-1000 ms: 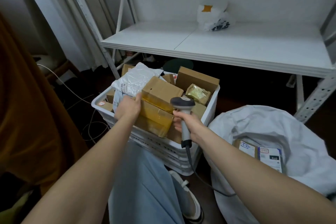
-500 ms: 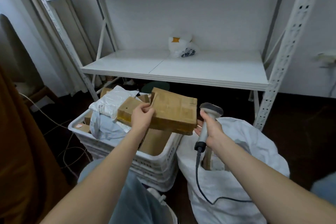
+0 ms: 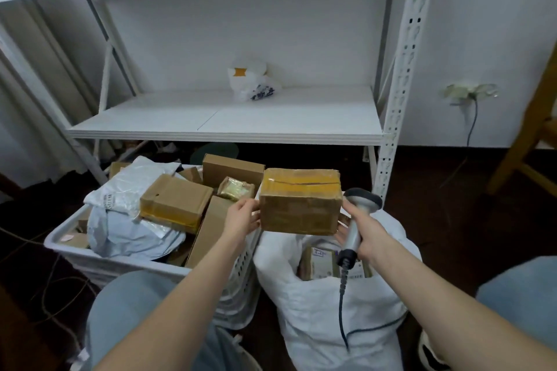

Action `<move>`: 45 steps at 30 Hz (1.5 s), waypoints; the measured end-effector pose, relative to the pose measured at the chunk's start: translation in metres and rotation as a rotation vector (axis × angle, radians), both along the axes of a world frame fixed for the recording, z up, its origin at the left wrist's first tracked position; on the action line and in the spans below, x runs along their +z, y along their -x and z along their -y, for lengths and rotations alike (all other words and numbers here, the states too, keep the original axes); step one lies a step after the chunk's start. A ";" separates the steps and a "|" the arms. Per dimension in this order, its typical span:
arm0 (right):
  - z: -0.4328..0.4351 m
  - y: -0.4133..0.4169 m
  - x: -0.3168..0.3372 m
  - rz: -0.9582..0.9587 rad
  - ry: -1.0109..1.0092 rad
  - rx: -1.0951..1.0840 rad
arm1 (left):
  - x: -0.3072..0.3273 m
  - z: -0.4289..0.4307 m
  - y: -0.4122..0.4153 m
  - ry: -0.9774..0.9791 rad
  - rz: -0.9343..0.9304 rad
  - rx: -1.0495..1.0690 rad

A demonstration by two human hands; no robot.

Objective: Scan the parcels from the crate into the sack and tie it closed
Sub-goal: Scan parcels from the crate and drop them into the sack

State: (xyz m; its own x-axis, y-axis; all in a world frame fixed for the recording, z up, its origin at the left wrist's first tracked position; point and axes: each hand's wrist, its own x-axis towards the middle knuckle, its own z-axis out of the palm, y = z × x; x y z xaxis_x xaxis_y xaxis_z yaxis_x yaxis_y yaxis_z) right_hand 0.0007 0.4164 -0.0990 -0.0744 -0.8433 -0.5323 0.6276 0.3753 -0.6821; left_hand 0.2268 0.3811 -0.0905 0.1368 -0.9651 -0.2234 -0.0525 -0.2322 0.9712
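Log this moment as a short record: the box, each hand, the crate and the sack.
Box: brown taped box, held in the air, apparently over the sack's mouth
Left grip: left hand holds the box's left end
Right grip: right hand grips the scanner, whose head is by the box's right end
Crate: white crate with more boxes and mailer bags
Sack: white sack, open and untied, with labelled parcels inside

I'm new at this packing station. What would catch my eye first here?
A taped box is held up over the open white sack, the left hand gripping its side, the right hand holding a scanner beside it. Left of the sack stands a white crate heaped with parcels.
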 end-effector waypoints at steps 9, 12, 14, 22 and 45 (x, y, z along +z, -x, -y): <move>-0.009 0.013 -0.010 -0.123 0.013 -0.019 | -0.011 0.012 0.012 -0.129 -0.138 -0.071; -0.011 0.017 -0.010 -0.068 -0.005 -0.063 | -0.020 0.015 0.012 -0.112 -0.109 -0.125; -0.011 0.019 -0.012 -0.088 -0.025 -0.094 | -0.027 0.016 0.013 -0.108 -0.073 -0.162; -0.011 0.013 -0.022 -0.185 -0.058 -0.200 | -0.035 0.022 0.023 -0.126 -0.142 -0.235; -0.007 -0.026 -0.048 -0.050 -0.034 -0.308 | -0.061 0.011 0.050 -0.076 -0.046 -0.212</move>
